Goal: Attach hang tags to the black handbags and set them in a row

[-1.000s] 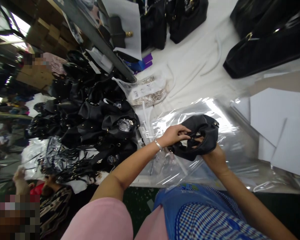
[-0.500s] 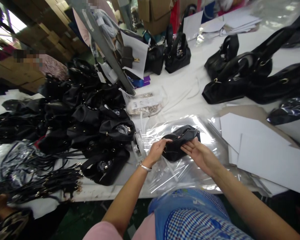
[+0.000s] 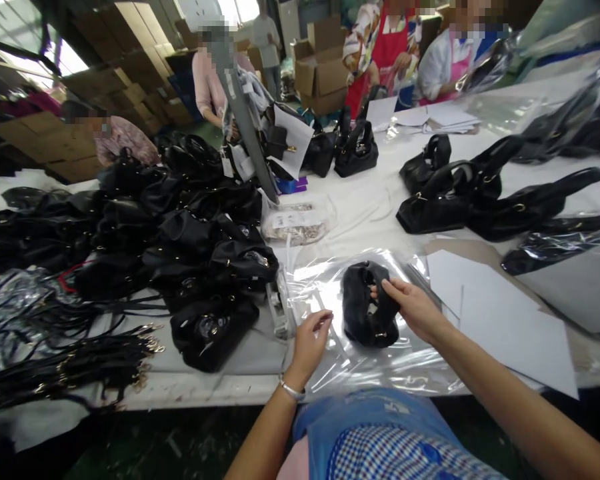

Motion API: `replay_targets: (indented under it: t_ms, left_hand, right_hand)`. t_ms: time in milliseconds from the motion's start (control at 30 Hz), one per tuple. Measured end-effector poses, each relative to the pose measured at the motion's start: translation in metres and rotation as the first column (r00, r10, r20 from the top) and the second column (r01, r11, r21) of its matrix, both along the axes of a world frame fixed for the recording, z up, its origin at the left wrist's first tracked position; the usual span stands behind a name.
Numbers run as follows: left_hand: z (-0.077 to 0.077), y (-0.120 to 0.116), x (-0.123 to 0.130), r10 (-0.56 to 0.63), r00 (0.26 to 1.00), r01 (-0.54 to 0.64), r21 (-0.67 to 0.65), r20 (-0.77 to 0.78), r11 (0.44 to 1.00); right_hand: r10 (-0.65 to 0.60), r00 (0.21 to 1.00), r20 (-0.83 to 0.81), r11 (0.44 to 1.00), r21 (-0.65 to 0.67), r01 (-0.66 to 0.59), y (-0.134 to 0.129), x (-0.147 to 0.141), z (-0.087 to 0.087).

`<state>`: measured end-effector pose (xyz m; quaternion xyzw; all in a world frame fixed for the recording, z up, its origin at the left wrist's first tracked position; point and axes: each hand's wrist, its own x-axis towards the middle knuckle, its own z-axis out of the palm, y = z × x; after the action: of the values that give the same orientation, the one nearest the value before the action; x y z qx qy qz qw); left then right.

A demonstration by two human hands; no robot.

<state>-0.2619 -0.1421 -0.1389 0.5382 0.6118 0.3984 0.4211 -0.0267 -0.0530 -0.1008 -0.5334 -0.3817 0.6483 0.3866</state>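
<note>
A small black handbag point(image 3: 363, 317) rests on a sheet of clear plastic point(image 3: 310, 293) in front of me. My right hand point(image 3: 413, 303) grips its handle, the thumb on the near side and some fingers reaching through the loop. Left of the bag, my left hand point(image 3: 311, 343) hovers apart from it with loosely bent fingers and nothing visible in them. Beside the plastic stands a pile of black handbags point(image 3: 215, 327). A clear packet of small metal-looking parts point(image 3: 300, 223) lies beyond.
White sheets point(image 3: 515, 327) lie at the right, with more black handbags point(image 3: 440, 207) behind them. Black straps with gold hooks point(image 3: 80, 367) fill the left front. A grey post point(image 3: 253, 133) rises from the table. Several people point(image 3: 393, 50) are across it.
My left hand has let go of the handbag and moved down and left. My right hand has taken hold of the handle, and the bag has turned. The view has tilted up.
</note>
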Motion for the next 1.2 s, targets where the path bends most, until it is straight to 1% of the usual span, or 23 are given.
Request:
replay_targets:
  t_ms: [33,100,133,200,233,267,333,400,433,467,500,533,567,633,700,733,800,867,967,1033,1100,1133,1200]
  left_hand:
    - [-0.008,-0.009,-0.013,0.081,0.997,-0.081,-0.036,0.006,0.996]
    - [-0.022,-0.027,-0.040,0.221,0.975,-0.219,-0.108,0.013,0.970]
    - [-0.028,-0.037,-0.052,0.274,0.962,-0.270,-0.139,0.010,0.953]
    - [-0.037,-0.054,-0.069,0.340,0.940,-0.336,-0.180,-0.009,0.924]
    - [-0.040,-0.062,-0.074,0.353,0.935,-0.350,-0.191,-0.021,0.917]
    - [-0.043,-0.070,-0.076,0.354,0.935,-0.352,-0.199,-0.030,0.915]
    - [-0.048,-0.081,-0.073,0.327,0.944,-0.330,-0.210,-0.050,0.920]
    - [-0.052,-0.087,-0.063,0.269,0.960,-0.280,-0.212,-0.078,0.936]
    - [-0.054,-0.086,-0.057,0.235,0.967,-0.250,-0.206,-0.096,0.946]
    - [-0.055,-0.083,-0.050,0.198,0.973,-0.218,-0.194,-0.115,0.957]
    - [-0.057,-0.077,-0.042,0.155,0.978,-0.179,-0.181,-0.141,0.967]
    - [-0.058,-0.068,-0.034,0.105,0.979,-0.136,-0.175,-0.177,0.975]
    - [-0.060,-0.057,-0.026,0.050,0.972,-0.094,-0.184,-0.232,0.978]
    - [-0.065,-0.029,-0.010,-0.075,0.921,-0.036,-0.273,-0.383,0.961]
    - [-0.073,-0.001,0.006,-0.171,0.842,-0.069,-0.417,-0.512,0.906]
    - [-0.077,0.011,0.013,-0.190,0.822,-0.092,-0.455,-0.537,0.886]
    - [-0.085,0.027,0.022,-0.196,0.808,-0.128,-0.489,-0.556,0.863]
    - [-0.089,0.034,0.026,-0.182,0.817,-0.137,-0.490,-0.547,0.861]
    - [-0.088,0.031,0.023,-0.161,0.858,-0.103,-0.472,-0.487,0.876]
    - [-0.082,0.028,0.019,-0.140,0.895,-0.065,-0.433,-0.423,0.899]
    - [-0.073,0.026,0.018,-0.107,0.925,-0.042,-0.379,-0.366,0.925]
    - [-0.067,0.026,0.018,-0.066,0.948,-0.043,-0.333,-0.311,0.942]
    - [-0.053,0.029,0.020,0.050,0.990,-0.076,-0.203,-0.131,0.976]
  right_hand:
    - [-0.015,1.000,0.011,1.000,0.005,0.015,-0.004,0.004,-0.006]
    - [-0.035,0.998,0.047,0.999,0.041,0.033,-0.011,0.012,-0.015]
    - [-0.026,0.996,0.084,0.998,0.062,0.021,-0.015,0.016,-0.017]
    - [-0.017,0.982,0.191,0.996,0.086,0.001,-0.021,0.022,-0.019]
    - [-0.033,0.969,0.246,0.996,0.090,0.011,-0.024,0.024,-0.020]
    - [-0.072,0.954,0.290,0.995,0.092,0.047,-0.027,0.026,-0.021]
    - [-0.206,0.927,0.315,0.977,0.119,0.177,-0.034,0.029,-0.026]
    - [-0.354,0.891,0.284,0.933,0.178,0.314,-0.046,0.031,-0.031]
    - [-0.411,0.868,0.280,0.908,0.213,0.361,-0.054,0.032,-0.033]
    - [-0.443,0.847,0.293,0.891,0.245,0.381,-0.063,0.032,-0.035]
    - [-0.448,0.834,0.323,0.888,0.267,0.374,-0.072,0.032,-0.037]
    - [-0.421,0.831,0.362,0.901,0.271,0.338,-0.082,0.031,-0.038]
    - [-0.354,0.844,0.402,0.929,0.257,0.267,-0.092,0.030,-0.039]
    - [-0.164,0.878,0.450,0.978,0.193,0.084,-0.106,0.024,-0.041]
    - [0.007,0.892,0.452,0.990,0.123,-0.070,-0.113,0.018,-0.042]
    - [0.065,0.894,0.444,0.988,0.094,-0.118,-0.114,0.016,-0.042]
    - [0.135,0.892,0.431,0.983,0.054,-0.175,-0.112,0.013,-0.042]
    - [0.178,0.884,0.433,0.977,0.031,-0.211,-0.109,0.014,-0.041]
    - [0.165,0.864,0.475,0.977,0.038,-0.208,-0.108,0.024,-0.040]
    - [0.093,0.847,0.524,0.988,0.060,-0.145,-0.107,0.032,-0.040]
    - [-0.011,0.827,0.562,0.994,0.096,-0.052,-0.104,0.038,-0.038]
    - [-0.059,0.820,0.569,0.993,0.116,-0.009,-0.101,0.040,-0.037]
    - [-0.121,0.813,0.570,0.988,0.152,0.041,-0.093,0.041,-0.032]
